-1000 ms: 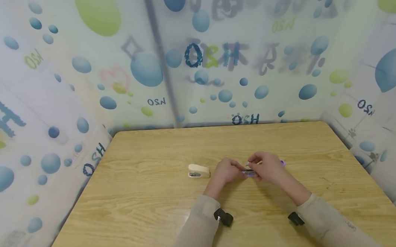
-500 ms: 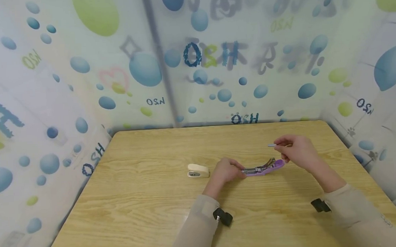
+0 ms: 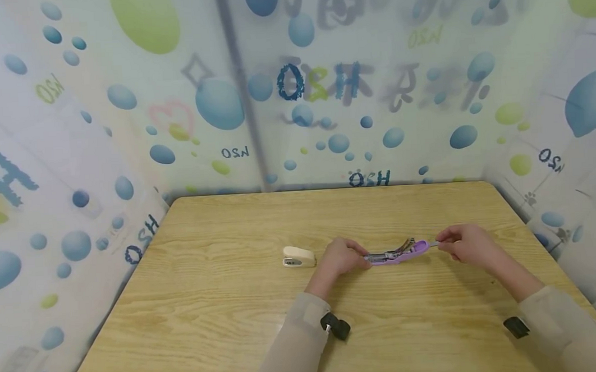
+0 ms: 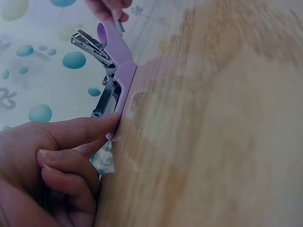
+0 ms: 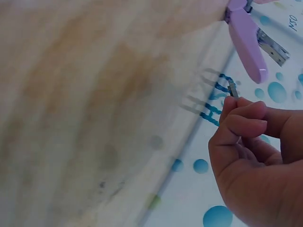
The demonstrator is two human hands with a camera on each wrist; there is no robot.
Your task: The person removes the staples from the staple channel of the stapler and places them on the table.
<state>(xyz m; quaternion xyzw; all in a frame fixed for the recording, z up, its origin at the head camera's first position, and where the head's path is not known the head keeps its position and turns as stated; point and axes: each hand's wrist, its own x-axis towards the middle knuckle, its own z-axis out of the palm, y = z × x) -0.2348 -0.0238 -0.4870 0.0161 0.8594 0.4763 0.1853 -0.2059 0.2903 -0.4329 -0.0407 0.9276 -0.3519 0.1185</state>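
A purple stapler (image 3: 420,248) lies opened out on the table, its metal magazine (image 4: 104,98) and hinged metal arm (image 4: 90,46) exposed. My left hand (image 3: 343,258) pinches its left end between thumb and forefinger, the other fingers curled below, as the left wrist view shows. Just past the stapler's right end, my right hand (image 3: 470,246) pinches a short grey strip of staples (image 5: 232,90) between its fingertips. In the head view the strip points left, toward the purple handle's tip. Its far end is hidden by the fingers.
A cream-coloured stapler (image 3: 299,257) stands to the left of my left hand. The wooden table (image 3: 224,324) ends at walls of printed sheeting (image 3: 297,169) on the back and both sides.
My right hand lifted away from the stapler's middle with the strip of staples, rose to the right, then came down beyond its right end. My left hand stayed in place.
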